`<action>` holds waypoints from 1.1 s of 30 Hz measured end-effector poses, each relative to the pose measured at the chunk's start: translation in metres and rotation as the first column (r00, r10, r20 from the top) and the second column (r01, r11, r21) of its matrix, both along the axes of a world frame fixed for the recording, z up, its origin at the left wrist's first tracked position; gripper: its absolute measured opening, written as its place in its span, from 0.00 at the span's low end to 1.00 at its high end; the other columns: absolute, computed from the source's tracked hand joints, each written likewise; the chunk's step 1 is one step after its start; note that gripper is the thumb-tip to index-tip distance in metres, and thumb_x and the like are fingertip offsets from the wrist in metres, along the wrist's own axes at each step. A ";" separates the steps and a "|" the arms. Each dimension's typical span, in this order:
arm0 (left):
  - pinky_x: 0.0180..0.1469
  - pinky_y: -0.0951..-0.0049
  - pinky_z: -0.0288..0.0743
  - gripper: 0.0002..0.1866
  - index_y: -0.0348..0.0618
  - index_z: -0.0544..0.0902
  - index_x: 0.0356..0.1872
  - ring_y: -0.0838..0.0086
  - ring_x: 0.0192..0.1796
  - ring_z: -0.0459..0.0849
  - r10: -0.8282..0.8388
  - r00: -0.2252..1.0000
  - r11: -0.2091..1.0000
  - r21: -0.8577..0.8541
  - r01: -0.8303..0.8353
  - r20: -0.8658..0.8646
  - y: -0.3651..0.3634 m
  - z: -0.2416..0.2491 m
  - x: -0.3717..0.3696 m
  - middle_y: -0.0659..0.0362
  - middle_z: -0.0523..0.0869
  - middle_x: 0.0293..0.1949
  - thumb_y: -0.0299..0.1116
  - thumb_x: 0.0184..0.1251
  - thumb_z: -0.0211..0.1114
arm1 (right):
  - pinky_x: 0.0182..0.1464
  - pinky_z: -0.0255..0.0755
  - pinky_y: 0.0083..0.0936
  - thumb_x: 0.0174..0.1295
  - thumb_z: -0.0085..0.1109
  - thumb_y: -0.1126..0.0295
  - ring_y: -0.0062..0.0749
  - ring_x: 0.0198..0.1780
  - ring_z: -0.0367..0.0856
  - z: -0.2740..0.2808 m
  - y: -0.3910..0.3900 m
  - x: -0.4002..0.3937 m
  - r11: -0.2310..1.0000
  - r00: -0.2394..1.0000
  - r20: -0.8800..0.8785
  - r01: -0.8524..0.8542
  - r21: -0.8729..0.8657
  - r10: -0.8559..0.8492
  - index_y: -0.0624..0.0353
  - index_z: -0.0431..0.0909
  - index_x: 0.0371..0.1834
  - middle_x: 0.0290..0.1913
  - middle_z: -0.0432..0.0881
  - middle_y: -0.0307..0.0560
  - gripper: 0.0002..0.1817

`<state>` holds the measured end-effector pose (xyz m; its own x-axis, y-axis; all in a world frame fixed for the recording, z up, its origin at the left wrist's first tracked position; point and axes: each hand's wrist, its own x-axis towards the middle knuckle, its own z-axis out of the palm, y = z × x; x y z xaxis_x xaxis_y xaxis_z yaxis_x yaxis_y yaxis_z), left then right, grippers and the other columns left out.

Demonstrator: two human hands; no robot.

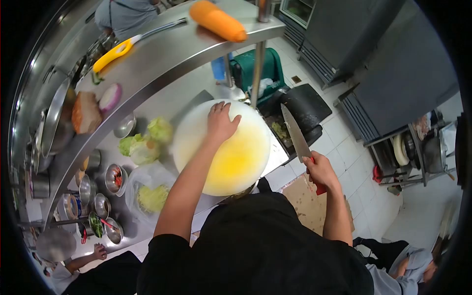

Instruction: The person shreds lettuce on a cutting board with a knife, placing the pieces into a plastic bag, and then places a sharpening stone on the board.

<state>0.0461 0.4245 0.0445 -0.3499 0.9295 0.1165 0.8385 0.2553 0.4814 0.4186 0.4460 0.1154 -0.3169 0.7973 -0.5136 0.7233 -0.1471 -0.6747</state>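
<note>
My left hand (pixel 222 122) rests with its fingers stretched out and thumb apart on the far part of a round white cutting board (pixel 191 125), which has a yellow patch near its middle. No food shows on the board. Off its right side, my right hand (pixel 320 172) is closed round the red handle of a large kitchen knife (pixel 295 132). The blade points up and away, over the floor and a black bin. Left of the board sit pale green lettuce heads (pixel 146 150) and a clear plastic bag (pixel 133 189) with shredded greens (pixel 153 197).
A steel shelf (pixel 169 37) above the counter carries a carrot (pixel 216 19), a yellow-handled peeler (pixel 115 54) and a cut onion (pixel 110 97). Metal bowls (pixel 114 179) stand at left. Green (pixel 255 66) and black (pixel 307 105) bins are beyond the board. Other people are nearby.
</note>
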 end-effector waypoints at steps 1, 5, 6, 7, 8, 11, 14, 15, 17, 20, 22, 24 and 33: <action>0.81 0.49 0.58 0.38 0.36 0.76 0.72 0.43 0.79 0.66 -0.015 1.000 1.000 -0.006 0.015 -0.002 0.013 -0.003 0.017 0.40 0.73 0.75 0.52 0.69 0.70 | 0.26 0.77 0.35 0.78 0.56 0.60 0.31 0.20 0.82 -0.005 0.003 0.006 0.999 0.999 -0.016 0.038 0.028 -0.037 0.66 0.76 0.38 0.25 0.80 0.47 0.17; 0.86 0.44 0.38 0.49 0.29 0.61 0.81 0.30 0.85 0.44 0.023 0.995 0.952 -0.303 -0.052 -0.097 0.045 -0.014 0.096 0.27 0.48 0.83 0.63 0.77 0.57 | 0.26 0.77 0.34 0.78 0.56 0.61 0.32 0.21 0.83 -0.021 0.011 0.035 0.996 0.996 0.018 0.083 -0.026 -0.083 0.66 0.75 0.40 0.25 0.80 0.47 0.16; 0.86 0.43 0.41 0.47 0.27 0.64 0.79 0.32 0.85 0.48 -0.122 0.988 0.940 -0.331 0.083 -0.098 0.040 -0.003 0.123 0.25 0.53 0.81 0.61 0.77 0.58 | 0.26 0.77 0.34 0.78 0.56 0.61 0.31 0.21 0.83 -0.028 0.013 0.043 0.996 0.997 -0.003 0.077 -0.040 -0.077 0.65 0.75 0.41 0.26 0.80 0.47 0.16; 0.85 0.42 0.43 0.42 0.30 0.69 0.77 0.33 0.83 0.55 -0.317 0.946 0.919 -0.223 0.325 0.074 0.036 0.004 0.140 0.28 0.60 0.80 0.56 0.75 0.62 | 0.26 0.77 0.34 0.78 0.56 0.61 0.31 0.21 0.83 -0.033 0.017 0.048 0.996 0.997 -0.008 0.078 -0.049 -0.078 0.65 0.75 0.41 0.26 0.80 0.47 0.16; 0.85 0.43 0.44 0.39 0.32 0.71 0.76 0.36 0.83 0.58 -0.377 0.901 0.920 -0.022 0.390 0.217 0.032 0.007 0.160 0.31 0.64 0.79 0.51 0.74 0.65 | 0.26 0.77 0.33 0.78 0.56 0.60 0.31 0.20 0.83 -0.039 0.019 0.053 0.995 0.996 -0.035 0.078 -0.065 -0.080 0.66 0.75 0.40 0.25 0.80 0.47 0.16; 0.83 0.47 0.51 0.32 0.36 0.76 0.72 0.41 0.80 0.65 -0.348 0.931 0.937 0.076 0.342 0.111 0.039 -0.007 0.178 0.37 0.72 0.75 0.41 0.70 0.68 | 0.27 0.77 0.34 0.78 0.57 0.60 0.31 0.21 0.83 -0.053 0.029 0.063 0.991 0.992 -0.094 0.069 -0.114 -0.080 0.66 0.75 0.41 0.25 0.80 0.48 0.16; 0.78 0.49 0.62 0.26 0.38 0.81 0.66 0.44 0.74 0.72 -0.168 0.974 0.974 0.127 0.187 -0.151 0.045 -0.017 0.163 0.41 0.78 0.70 0.34 0.66 0.69 | 0.35 0.79 0.44 0.77 0.59 0.59 0.45 0.26 0.87 -0.068 0.039 0.067 0.986 0.987 -0.083 -0.145 -0.079 0.138 0.65 0.76 0.44 0.27 0.84 0.56 0.16; 0.75 0.50 0.66 0.24 0.38 0.82 0.63 0.45 0.71 0.75 -0.101 0.983 0.955 0.261 0.139 -0.152 0.044 -0.016 0.152 0.41 0.81 0.67 0.31 0.64 0.69 | 0.35 0.79 0.44 0.77 0.59 0.59 0.45 0.26 0.87 -0.065 0.042 0.064 0.984 0.984 -0.095 -0.156 -0.086 0.147 0.65 0.76 0.44 0.27 0.84 0.56 0.16; 0.72 0.48 0.69 0.25 0.37 0.82 0.62 0.44 0.67 0.78 -0.073 0.989 0.934 0.338 0.112 -0.126 0.036 0.003 0.136 0.41 0.82 0.65 0.28 0.63 0.69 | 0.43 0.79 0.51 0.75 0.59 0.57 0.60 0.37 0.88 -0.053 0.043 0.052 0.904 0.904 0.037 -0.422 -0.069 0.425 0.65 0.78 0.45 0.32 0.87 0.63 0.18; 0.70 0.50 0.70 0.17 0.38 0.85 0.53 0.44 0.65 0.80 0.106 0.994 0.912 0.398 -0.097 -0.001 0.013 0.014 0.110 0.42 0.85 0.62 0.27 0.63 0.70 | 0.50 0.78 0.55 0.76 0.58 0.55 0.70 0.45 0.86 -0.076 0.044 0.045 0.857 0.854 0.067 -0.514 -0.041 0.516 0.64 0.80 0.47 0.37 0.87 0.68 0.19; 0.69 0.51 0.70 0.16 0.37 0.84 0.53 0.47 0.64 0.79 0.263 0.964 0.902 0.367 -0.229 -0.047 -0.015 0.005 0.089 0.45 0.84 0.61 0.32 0.67 0.72 | 0.51 0.78 0.58 0.76 0.56 0.54 0.72 0.45 0.86 -0.069 0.049 0.040 0.846 0.841 0.093 -0.531 -0.043 0.533 0.63 0.80 0.46 0.38 0.88 0.68 0.19; 0.68 0.52 0.71 0.16 0.37 0.85 0.53 0.48 0.64 0.80 0.354 0.935 0.896 0.286 -0.341 0.006 -0.046 0.010 0.073 0.46 0.84 0.60 0.34 0.68 0.72 | 0.50 0.78 0.59 0.76 0.57 0.55 0.72 0.44 0.86 -0.085 0.051 0.040 0.889 0.884 0.152 -0.455 0.062 0.442 0.63 0.80 0.46 0.37 0.88 0.68 0.19; 0.74 0.54 0.69 0.30 0.37 0.76 0.71 0.48 0.70 0.78 0.681 0.720 0.655 0.330 -0.680 0.133 -0.141 0.013 0.058 0.41 0.80 0.69 0.34 0.70 0.72 | 0.39 0.77 0.57 0.73 0.62 0.65 0.68 0.36 0.85 -0.035 0.060 0.017 0.689 0.756 -0.019 -0.586 0.427 0.655 0.62 0.72 0.37 0.31 0.85 0.64 0.13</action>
<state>0.1044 0.2839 0.0576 -0.8680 0.3320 0.3692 0.4965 0.5802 0.6456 0.4353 0.5060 0.0799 -0.8570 0.5017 -0.1174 0.4350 0.5823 -0.6868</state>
